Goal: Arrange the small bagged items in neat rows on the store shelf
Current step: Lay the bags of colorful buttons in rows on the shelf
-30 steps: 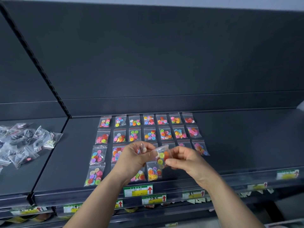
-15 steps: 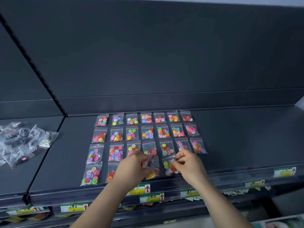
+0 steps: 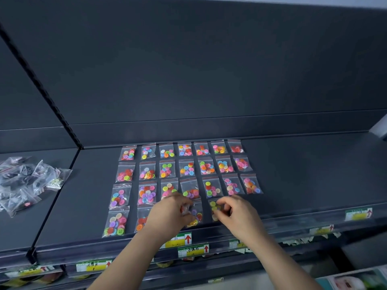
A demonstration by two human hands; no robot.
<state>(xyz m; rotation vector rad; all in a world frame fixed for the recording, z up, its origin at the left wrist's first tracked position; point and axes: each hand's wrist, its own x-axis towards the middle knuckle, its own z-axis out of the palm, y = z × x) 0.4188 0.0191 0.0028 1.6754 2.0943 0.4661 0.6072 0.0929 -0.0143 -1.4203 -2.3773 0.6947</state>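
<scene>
Small clear bags of coloured buttons (image 3: 187, 169) lie in a grid on the dark grey shelf (image 3: 303, 185): three full rows at the back and a partly filled front row. My right hand (image 3: 236, 214) pinches a bag of yellow-green buttons (image 3: 213, 207) lying at the right end of the front row. My left hand (image 3: 170, 213) is curled over the middle of that row, with a clear bag (image 3: 185, 209) between its fingers. It hides part of the bags beneath it.
A loose pile of clear bags (image 3: 27, 181) lies on the neighbouring shelf to the left, past a divider. Price labels (image 3: 178, 240) line the front rail. Bare shelf stretches to the right of the grid. A lower shelf shows below.
Both hands came down from above the grid to the front row. The bag held between them now lies on the shelf at the row's right end.
</scene>
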